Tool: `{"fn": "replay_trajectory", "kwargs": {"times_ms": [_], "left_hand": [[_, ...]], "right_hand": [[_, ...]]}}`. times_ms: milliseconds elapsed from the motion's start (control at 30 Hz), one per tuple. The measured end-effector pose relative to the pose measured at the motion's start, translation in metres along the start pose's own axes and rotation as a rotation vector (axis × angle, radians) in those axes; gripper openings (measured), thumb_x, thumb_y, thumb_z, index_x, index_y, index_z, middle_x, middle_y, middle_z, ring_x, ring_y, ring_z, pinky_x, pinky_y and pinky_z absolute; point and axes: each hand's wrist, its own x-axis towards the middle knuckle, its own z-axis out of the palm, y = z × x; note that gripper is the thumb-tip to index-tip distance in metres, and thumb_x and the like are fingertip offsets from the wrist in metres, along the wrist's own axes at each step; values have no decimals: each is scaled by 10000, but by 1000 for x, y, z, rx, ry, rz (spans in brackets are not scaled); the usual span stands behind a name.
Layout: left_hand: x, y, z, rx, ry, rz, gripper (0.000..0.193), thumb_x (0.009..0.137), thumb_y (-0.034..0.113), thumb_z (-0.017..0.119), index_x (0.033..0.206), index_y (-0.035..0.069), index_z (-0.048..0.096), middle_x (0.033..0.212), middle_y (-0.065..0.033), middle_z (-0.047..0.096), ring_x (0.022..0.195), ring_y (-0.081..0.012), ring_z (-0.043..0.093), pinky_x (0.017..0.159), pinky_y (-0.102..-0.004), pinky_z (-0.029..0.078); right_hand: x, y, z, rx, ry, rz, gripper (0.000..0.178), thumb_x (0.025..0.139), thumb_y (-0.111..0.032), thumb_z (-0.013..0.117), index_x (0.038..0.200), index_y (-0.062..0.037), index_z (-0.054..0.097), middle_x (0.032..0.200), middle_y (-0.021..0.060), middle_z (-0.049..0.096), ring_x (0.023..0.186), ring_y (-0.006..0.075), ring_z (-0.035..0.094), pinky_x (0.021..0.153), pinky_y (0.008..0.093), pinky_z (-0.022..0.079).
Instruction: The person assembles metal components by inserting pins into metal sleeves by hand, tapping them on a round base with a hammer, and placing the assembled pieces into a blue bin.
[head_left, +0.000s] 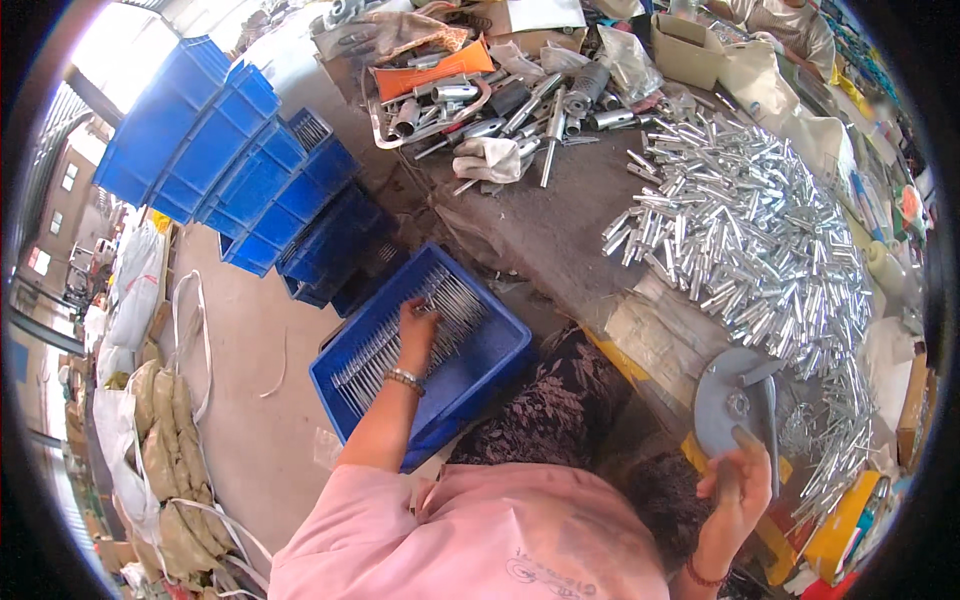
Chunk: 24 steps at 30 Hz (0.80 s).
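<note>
My left hand (418, 328) reaches into a blue plastic crate (480, 383). Its fingers are bent and closed over thin metal rods (375, 355) lying in rows there; what they pinch is hidden. To the right, my right hand (738, 495) is beside a grey round dish-like part (715, 405) with a raised wall. The index finger stretches to the dish's lower edge, while the thumb stands apart from it. No object shows in this hand. Beyond the dish spreads a large heap of shiny metal pins or tubes (745, 235) on the worktable.
Stacked blue crates (240, 160) rise at the left, beyond the crate I reach into. Mixed metal parts, an orange piece (435, 70) and a whitish glove (488, 160) lie across the table's far side. Khaki sacks (165, 440) line the left floor. Another person (795, 30) sits at the far right.
</note>
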Motion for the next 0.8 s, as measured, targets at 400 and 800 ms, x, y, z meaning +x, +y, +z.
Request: {"fn": "replay_trajectory", "kwargs": {"times_ms": [400, 800], "left_hand": [[45, 20, 7, 542, 292, 296, 550, 898, 268, 872, 1338, 10, 664, 1177, -261, 786, 1090, -433, 766, 961, -480, 591], [-121, 286, 62, -130, -219, 849, 174, 1008, 61, 814, 1174, 81, 766, 962, 2, 728, 784, -95, 632, 733, -280, 538]], "right_hand": [[1, 10, -10, 5, -28, 0, 331, 1059, -58, 694, 1379, 19, 664, 972, 96, 749, 655, 102, 670, 592, 239, 550], [-5, -1, -13, 101, -101, 73, 238, 1072, 22, 676, 1304, 76, 666, 1022, 145, 782, 752, 136, 730, 691, 268, 604]]}}
